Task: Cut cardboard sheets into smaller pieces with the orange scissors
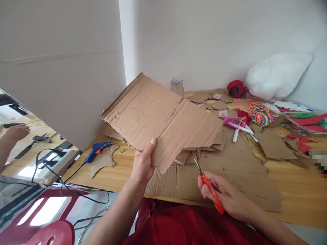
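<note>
- A pale wooden table (122, 173) stands in a corner of plain white walls, filling the centre and right of the frame; flat brown cardboard sheets (230, 163) cover much of its near edge.
- The left hand (143, 163), at lower centre, grips the near edge of a large, creased brown corrugated cardboard panel (163, 119), thumb on top; the panel is lifted and tilted, its far corner reaching toward the wall.
- The right hand (224, 194), lower right of centre, is closed round small orange-handled snips (208, 185); the metal tips point up-left, just short of the panel's notched lower edge.
- Beneath the panel lie stacked cardboard offcuts; left of them a blue glue gun (98, 149) rests at the table's left edge, its black cord trailing off.
- Behind the panel stands a clear jar (176, 85).
- At upper right: red yarn (236, 88), a white stuffing bag (277, 75), neon cords (260, 114).
- At far left, another person's hand (14, 132) rests on a separate table.
</note>
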`<state>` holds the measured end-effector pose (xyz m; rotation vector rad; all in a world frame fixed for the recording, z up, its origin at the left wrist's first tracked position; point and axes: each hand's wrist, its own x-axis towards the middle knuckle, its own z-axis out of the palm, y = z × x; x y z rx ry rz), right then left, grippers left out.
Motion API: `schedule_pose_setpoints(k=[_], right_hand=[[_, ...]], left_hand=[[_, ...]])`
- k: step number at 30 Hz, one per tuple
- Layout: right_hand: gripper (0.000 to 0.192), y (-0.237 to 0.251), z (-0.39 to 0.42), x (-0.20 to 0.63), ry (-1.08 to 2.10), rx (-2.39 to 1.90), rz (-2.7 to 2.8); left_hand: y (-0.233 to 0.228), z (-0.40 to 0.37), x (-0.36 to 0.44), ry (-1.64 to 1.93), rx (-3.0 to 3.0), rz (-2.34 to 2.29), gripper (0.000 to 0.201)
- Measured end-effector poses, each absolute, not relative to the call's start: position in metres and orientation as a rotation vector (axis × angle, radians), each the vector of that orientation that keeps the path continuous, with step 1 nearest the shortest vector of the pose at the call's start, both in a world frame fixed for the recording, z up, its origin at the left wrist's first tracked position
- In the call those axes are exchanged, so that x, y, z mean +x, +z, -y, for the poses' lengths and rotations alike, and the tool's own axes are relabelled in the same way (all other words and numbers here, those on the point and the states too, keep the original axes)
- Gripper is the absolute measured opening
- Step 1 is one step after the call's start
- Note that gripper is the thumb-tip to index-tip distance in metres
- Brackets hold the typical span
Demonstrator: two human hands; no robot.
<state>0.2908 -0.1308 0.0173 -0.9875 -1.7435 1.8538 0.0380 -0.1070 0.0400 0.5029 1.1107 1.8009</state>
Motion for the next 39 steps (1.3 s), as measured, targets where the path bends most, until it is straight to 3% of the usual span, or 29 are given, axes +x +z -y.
schedule_pose_setpoints(k=[7,39], right_hand=[[0.042,0.034,0.12,0.272,1.795,-0.867,1.891],[0.054,0.029,0.115,0.273,1.671,-0.924,1.93]], left_hand=[[0.035,0.114,0.051,1.796,0.518,-1.097,0.053],[0.033,0.115,0.056,1.759,0.577,-1.103,0.053]])
